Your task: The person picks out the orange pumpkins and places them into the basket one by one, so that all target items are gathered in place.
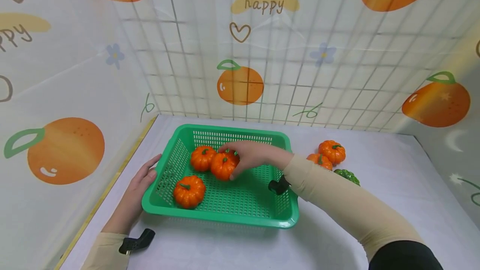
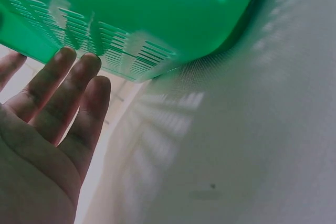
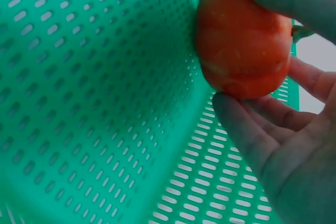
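Note:
My right hand (image 1: 249, 157) is inside the green plastic basket (image 1: 225, 218), fingers and thumb gripping a small orange pumpkin (image 1: 223, 167). In the right wrist view, thumb and fingers curl round that pumpkin (image 3: 244, 40) against the perforated basket (image 3: 94, 77). One more orange pumpkin (image 1: 203, 158) sits just left of it, and another pumpkin (image 1: 189, 192) lies nearer the front left corner. Something orange shows partly hidden behind the right fingers. My left hand (image 1: 136, 193) lies along the basket's left side, its fingers (image 2: 89, 103) fairly straight in the left wrist view.
To the right of the basket, partly behind the right sleeve, are two orange pumpkins (image 1: 332, 152) and a green pumpkin (image 1: 346, 176). A white sheet covers the table (image 1: 210, 249). Printed curtains over a wire grid (image 1: 285, 78) stand behind and at both sides.

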Demonstrator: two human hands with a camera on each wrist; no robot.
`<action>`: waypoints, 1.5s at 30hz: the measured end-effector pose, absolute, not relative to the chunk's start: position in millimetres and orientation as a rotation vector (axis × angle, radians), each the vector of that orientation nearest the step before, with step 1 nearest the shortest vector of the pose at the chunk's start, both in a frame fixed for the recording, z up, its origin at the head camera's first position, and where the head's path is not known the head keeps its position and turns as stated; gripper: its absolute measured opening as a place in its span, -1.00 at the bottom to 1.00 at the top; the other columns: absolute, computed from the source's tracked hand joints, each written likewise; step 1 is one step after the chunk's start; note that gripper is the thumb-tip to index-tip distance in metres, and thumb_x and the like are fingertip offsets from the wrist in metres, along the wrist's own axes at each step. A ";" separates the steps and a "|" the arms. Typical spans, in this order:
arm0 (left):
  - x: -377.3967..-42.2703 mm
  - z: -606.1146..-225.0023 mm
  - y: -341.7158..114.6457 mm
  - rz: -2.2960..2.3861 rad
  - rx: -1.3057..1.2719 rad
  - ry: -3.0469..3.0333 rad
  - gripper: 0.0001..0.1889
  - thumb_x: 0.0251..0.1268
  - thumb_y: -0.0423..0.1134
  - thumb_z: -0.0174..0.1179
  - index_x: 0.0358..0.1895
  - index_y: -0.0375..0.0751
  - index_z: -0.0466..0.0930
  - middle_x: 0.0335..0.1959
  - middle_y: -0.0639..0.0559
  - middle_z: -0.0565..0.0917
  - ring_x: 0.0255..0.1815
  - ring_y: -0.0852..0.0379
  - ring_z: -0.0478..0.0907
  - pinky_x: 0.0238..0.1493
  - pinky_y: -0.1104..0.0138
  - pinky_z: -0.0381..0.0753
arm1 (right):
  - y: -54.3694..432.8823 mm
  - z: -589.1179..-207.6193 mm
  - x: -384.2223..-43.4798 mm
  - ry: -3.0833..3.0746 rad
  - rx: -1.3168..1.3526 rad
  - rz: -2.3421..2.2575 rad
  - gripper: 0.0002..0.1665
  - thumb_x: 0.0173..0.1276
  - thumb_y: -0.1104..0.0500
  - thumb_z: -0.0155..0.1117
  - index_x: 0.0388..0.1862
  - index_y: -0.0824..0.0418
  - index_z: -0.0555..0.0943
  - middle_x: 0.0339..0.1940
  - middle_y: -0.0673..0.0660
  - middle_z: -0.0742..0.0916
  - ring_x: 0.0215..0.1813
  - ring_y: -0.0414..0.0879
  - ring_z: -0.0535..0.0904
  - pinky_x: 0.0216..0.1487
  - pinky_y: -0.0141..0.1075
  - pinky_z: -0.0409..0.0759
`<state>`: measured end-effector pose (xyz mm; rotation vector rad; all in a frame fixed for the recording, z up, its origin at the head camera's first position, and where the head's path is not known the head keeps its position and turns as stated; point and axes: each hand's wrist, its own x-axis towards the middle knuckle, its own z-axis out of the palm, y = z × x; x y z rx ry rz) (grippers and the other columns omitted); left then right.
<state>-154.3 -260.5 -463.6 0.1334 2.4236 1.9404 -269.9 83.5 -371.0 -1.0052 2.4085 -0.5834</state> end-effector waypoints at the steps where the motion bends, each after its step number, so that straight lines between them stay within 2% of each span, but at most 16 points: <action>1: -154.3 -463.4 -260.4 1.942 0.131 2.420 -0.48 0.60 0.13 -0.19 0.54 0.34 0.09 0.42 -0.09 0.32 0.20 0.04 0.50 -0.02 0.27 0.60 | 82.8 -372.2 -270.3 2.408 -1.000 -0.580 -0.03 0.03 -0.04 0.62 0.43 -0.07 0.38 0.19 -0.04 0.56 0.16 -0.11 0.45 0.18 -0.17 0.45; 5: -154.3 -463.0 -260.0 1.948 0.119 2.406 -0.48 0.59 0.14 -0.18 0.54 0.35 0.10 0.40 -0.05 0.33 0.20 0.02 0.50 -0.01 0.26 0.60 | 80.3 -378.4 -271.7 2.406 -0.952 -0.570 -0.02 0.00 -0.05 0.64 0.42 0.00 0.41 0.23 0.00 0.57 0.22 -0.07 0.46 0.22 -0.16 0.43; 10: -154.3 -462.8 -260.0 1.941 0.140 2.416 -0.47 0.60 0.12 -0.19 0.55 0.32 0.09 0.41 -0.12 0.32 0.18 0.05 0.51 -0.03 0.27 0.60 | 77.9 -385.2 -271.4 2.385 -0.906 -0.564 -0.08 0.00 -0.04 0.64 0.36 0.06 0.47 0.28 0.00 0.56 0.26 -0.06 0.46 0.26 -0.19 0.40; 21: -152.9 -462.6 -260.9 1.963 0.156 2.385 -0.47 0.61 0.10 -0.19 0.56 0.30 0.07 0.41 -0.13 0.30 0.18 0.06 0.51 0.00 0.29 0.59 | 75.4 -392.1 -270.9 2.375 -0.919 -0.546 -0.12 0.02 0.00 0.64 0.34 0.03 0.47 0.23 0.01 0.59 0.19 -0.13 0.48 0.23 -0.21 0.43; 28: -153.0 -462.1 -260.4 1.955 0.164 2.393 -0.46 0.61 0.10 -0.21 0.57 0.27 0.06 0.41 -0.16 0.28 0.17 0.07 0.51 0.00 0.30 0.59 | 74.6 -395.5 -272.8 2.355 -0.942 -0.584 -0.12 0.02 0.04 0.65 0.34 -0.04 0.46 0.20 0.04 0.59 0.19 -0.08 0.48 0.20 -0.17 0.45; 34: -153.5 -461.6 -261.0 1.962 0.169 2.391 -0.48 0.62 0.08 -0.21 0.56 0.28 0.07 0.41 -0.14 0.29 0.17 0.07 0.52 0.00 0.29 0.59 | 69.6 -400.2 -273.3 2.375 -0.962 -0.578 -0.11 -0.01 0.01 0.66 0.33 -0.09 0.46 0.19 0.01 0.59 0.18 -0.11 0.48 0.18 -0.19 0.46; 45: -153.4 -459.8 -260.6 1.966 0.167 2.367 -0.46 0.62 0.09 -0.21 0.57 0.26 0.05 0.42 -0.17 0.27 0.17 0.06 0.51 0.01 0.30 0.59 | 58.1 -400.2 -268.4 2.365 -0.954 -0.584 -0.05 -0.05 0.00 0.69 0.34 -0.07 0.44 0.18 0.03 0.59 0.17 -0.08 0.49 0.14 -0.19 0.49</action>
